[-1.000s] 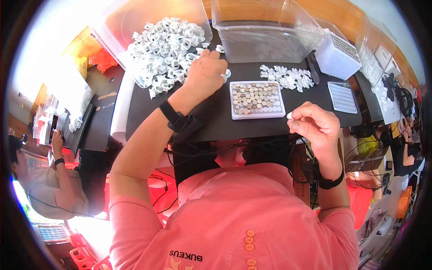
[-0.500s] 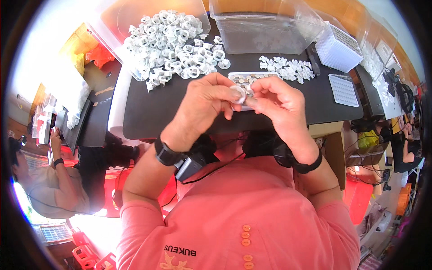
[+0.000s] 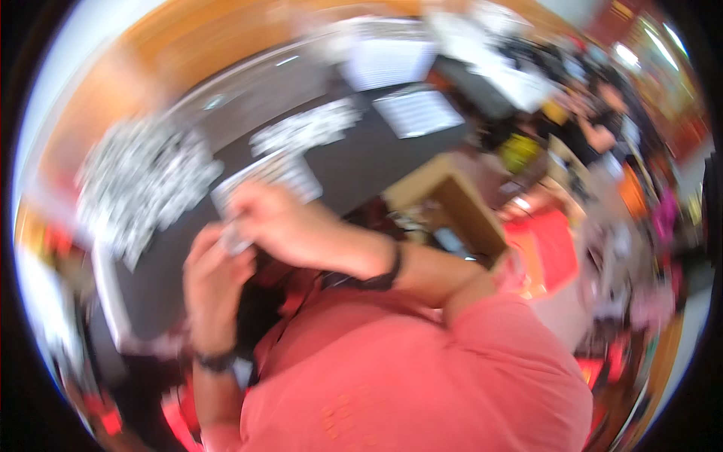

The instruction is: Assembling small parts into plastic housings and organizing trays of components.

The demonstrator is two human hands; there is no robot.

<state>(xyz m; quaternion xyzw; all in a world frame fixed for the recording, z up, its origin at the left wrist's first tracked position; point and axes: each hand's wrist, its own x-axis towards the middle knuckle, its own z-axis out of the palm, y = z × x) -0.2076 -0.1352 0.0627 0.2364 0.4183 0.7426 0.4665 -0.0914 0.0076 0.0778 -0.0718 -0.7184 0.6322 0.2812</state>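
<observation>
The whole picture is smeared by motion. My left hand [image 3: 215, 282] is closed around a small white plastic part [image 3: 236, 239], its fingers pointing up. My right hand [image 3: 275, 222] reaches across from the right, fingers pinched against the same part, so the two hands meet there. Whether a second small piece sits between the right fingertips cannot be made out. Just beyond my right hand lies a white tray [image 3: 303, 181] of small round pieces, partly hidden by that hand. To the left spreads a big heap of white plastic parts [image 3: 147, 181].
A smaller pile of white pieces [image 3: 305, 128] lies on the dark table [image 3: 358, 162] before a clear bin [image 3: 252, 94]. Farther right are a stack of white trays [image 3: 390, 64] and a single tray [image 3: 419, 111]. An open cardboard box [image 3: 482, 218] stands by the table's edge.
The view has swung right and tilted, so table and hands now appear farther left. My hands stay together at the white plastic part.
</observation>
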